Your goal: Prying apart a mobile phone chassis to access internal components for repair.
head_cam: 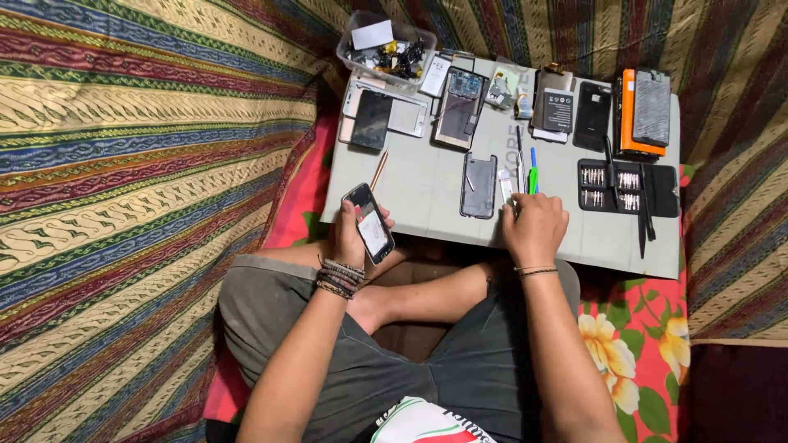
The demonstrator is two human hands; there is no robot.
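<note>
Head view, person seated cross-legged behind a grey board [427, 197] that serves as the surface.

Left hand [351, 238]: grip closed around a phone [369, 222], fingers behind it, thumb on the near edge. Phone is held tilted, screen up and partly lit, just off the near-left corner of the board, above the left knee. Beaded bands on that wrist.

Right hand [535, 226]: rests palm down on the near edge of the board, fingers curled together over a small white tool [506, 187]. The fingertips are hidden under the knuckles, so I cannot tell whether the grip pinches the tool or only lies on it. Thin band on that wrist.

On the board:
- dark phone shell [478, 185], flat, just left of the right hand.
- green and blue pens [533, 171], just beyond the right hand.
- bit case [628, 188], open, black, near the right edge.
- orange case [629, 123] with a grey panel on it, far-right corner.
- battery [557, 111] and black cover [592, 115], far edge, left of the orange case.
- open phone frame [460, 107], far edge, middle.
- dark screen [371, 119] on white frames, far-left corner.
- thin wooden stick [378, 170], left side, beyond the held phone.

Clear tub [386, 47] of small parts sits just past the far-left corner.

Striped cloth [139, 164] lies left of the board; floral cloth [632, 344] lies near-right.
</note>
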